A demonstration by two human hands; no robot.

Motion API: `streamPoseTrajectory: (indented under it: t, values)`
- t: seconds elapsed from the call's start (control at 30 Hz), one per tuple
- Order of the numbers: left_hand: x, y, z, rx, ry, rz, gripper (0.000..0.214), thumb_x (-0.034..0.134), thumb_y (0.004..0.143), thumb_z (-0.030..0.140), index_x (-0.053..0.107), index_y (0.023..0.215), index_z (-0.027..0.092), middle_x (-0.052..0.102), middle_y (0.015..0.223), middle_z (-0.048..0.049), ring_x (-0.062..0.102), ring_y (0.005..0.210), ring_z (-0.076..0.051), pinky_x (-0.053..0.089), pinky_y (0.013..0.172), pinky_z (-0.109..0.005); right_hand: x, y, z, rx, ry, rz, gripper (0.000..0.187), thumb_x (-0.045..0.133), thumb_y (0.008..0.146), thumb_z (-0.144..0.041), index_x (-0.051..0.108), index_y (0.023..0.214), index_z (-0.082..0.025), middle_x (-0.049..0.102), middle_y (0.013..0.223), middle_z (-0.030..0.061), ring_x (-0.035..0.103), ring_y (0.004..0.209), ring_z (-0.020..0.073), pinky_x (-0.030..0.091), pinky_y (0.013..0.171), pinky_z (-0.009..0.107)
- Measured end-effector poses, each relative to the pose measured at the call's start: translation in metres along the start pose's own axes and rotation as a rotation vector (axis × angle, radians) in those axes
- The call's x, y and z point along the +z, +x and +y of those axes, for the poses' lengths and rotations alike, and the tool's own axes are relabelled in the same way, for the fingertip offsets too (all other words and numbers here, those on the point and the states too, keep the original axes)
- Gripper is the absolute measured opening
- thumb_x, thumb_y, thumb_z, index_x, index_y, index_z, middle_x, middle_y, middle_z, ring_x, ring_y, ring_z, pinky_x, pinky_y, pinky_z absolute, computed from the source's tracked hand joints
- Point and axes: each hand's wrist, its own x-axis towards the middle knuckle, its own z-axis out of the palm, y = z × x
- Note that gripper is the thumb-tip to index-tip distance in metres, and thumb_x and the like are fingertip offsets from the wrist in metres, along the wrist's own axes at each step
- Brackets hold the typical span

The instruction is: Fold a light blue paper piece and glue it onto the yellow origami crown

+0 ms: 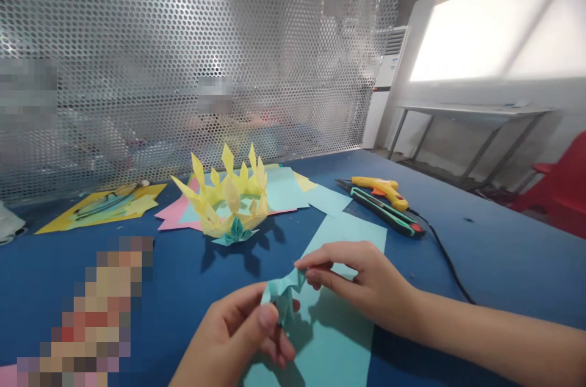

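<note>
Between my two hands is a small folded teal paper piece [286, 287], creased into pleats. My left hand [247, 329] grips its lower left part between thumb and fingers. The thumb and forefinger of my right hand [354, 271] pinch its upper right end. Beneath both hands lies a large light-teal paper sheet [350, 329] on the blue table. Beyond them stands a yellow folded-paper crown [231, 201] with pointed tips. A teal paper flower [236, 232] is at the crown's front.
A yellow glue gun [378, 187] with a black cord lies beside a green-and-black utility knife [384, 211] at right. Coloured paper sheets [286, 188] lie behind the crown. Tools rest on yellow paper [64, 223] at left. A perforated metal screen [183, 57] borders the table's back.
</note>
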Motion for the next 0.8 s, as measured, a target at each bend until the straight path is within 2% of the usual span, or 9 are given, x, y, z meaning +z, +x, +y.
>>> streamPoseTrajectory:
  t: [0.13, 0.33, 0.57, 0.63, 0.73, 0.8]
  values:
    - [0.0033, 0.0001, 0.0048, 0.014, 0.050, 0.007, 0.049, 0.087, 0.051, 0.049, 0.075, 0.085, 0.016, 0.058, 0.051, 0.0035, 0.047, 0.049, -0.005, 0.037, 0.051, -0.015, 0.0007, 0.0006, 0.0018, 0.079, 0.067, -0.016, 0.017, 0.062, 0.086, -0.026, 0.073, 0.093, -0.016, 0.071, 0.070, 0.0020, 0.064, 0.063, 0.0115, 0.051, 0.062, 0.020]
    - [-0.0003, 0.0025, 0.0052, -0.085, 0.022, 0.035, 0.049, 0.075, 0.062, 0.062, 0.070, 0.069, 0.014, 0.063, 0.053, -0.0006, 0.054, 0.051, -0.010, 0.040, 0.052, -0.018, 0.0005, 0.0010, 0.0020, 0.117, 0.102, -0.046, 0.018, 0.061, 0.086, -0.028, 0.073, 0.090, -0.016, 0.070, 0.067, 0.0029, 0.065, 0.062, 0.0129, 0.051, 0.056, 0.021]
    - [0.0004, 0.0032, 0.0054, -0.078, -0.034, 0.033, 0.046, 0.076, 0.062, 0.060, 0.066, 0.064, 0.015, 0.062, 0.054, 0.0003, 0.054, 0.053, -0.009, 0.042, 0.056, -0.018, -0.0016, 0.0026, 0.0022, 0.121, 0.135, -0.043, 0.016, 0.062, 0.085, -0.026, 0.071, 0.090, -0.015, 0.071, 0.068, 0.0021, 0.066, 0.061, 0.0113, 0.053, 0.060, 0.020]
    - [0.0005, 0.0034, 0.0040, -0.060, -0.047, 0.038, 0.046, 0.079, 0.058, 0.059, 0.066, 0.066, 0.016, 0.060, 0.055, 0.0028, 0.054, 0.054, -0.009, 0.041, 0.055, -0.018, -0.0008, 0.0023, 0.0042, 0.117, 0.130, -0.038, 0.016, 0.061, 0.086, -0.027, 0.071, 0.090, -0.015, 0.071, 0.068, 0.0023, 0.066, 0.060, 0.0111, 0.054, 0.060, 0.020]
    - [0.0017, 0.0028, 0.0021, -0.021, -0.028, 0.035, 0.050, 0.087, 0.049, 0.050, 0.070, 0.083, 0.019, 0.061, 0.058, 0.0045, 0.054, 0.055, -0.008, 0.039, 0.054, -0.017, 0.0005, 0.0010, 0.0064, 0.096, 0.111, -0.046, 0.020, 0.060, 0.088, -0.031, 0.070, 0.092, -0.015, 0.071, 0.069, 0.0023, 0.066, 0.059, 0.0108, 0.054, 0.058, 0.019]
    - [0.0027, 0.0025, 0.0009, 0.008, 0.039, 0.059, 0.048, 0.088, 0.049, 0.046, 0.071, 0.085, 0.020, 0.063, 0.062, 0.0036, 0.052, 0.055, -0.008, 0.038, 0.053, -0.017, -0.0013, 0.0012, 0.0064, 0.061, 0.069, -0.053, 0.024, 0.060, 0.088, -0.037, 0.069, 0.098, -0.017, 0.071, 0.070, 0.0011, 0.066, 0.058, 0.0103, 0.054, 0.057, 0.019]
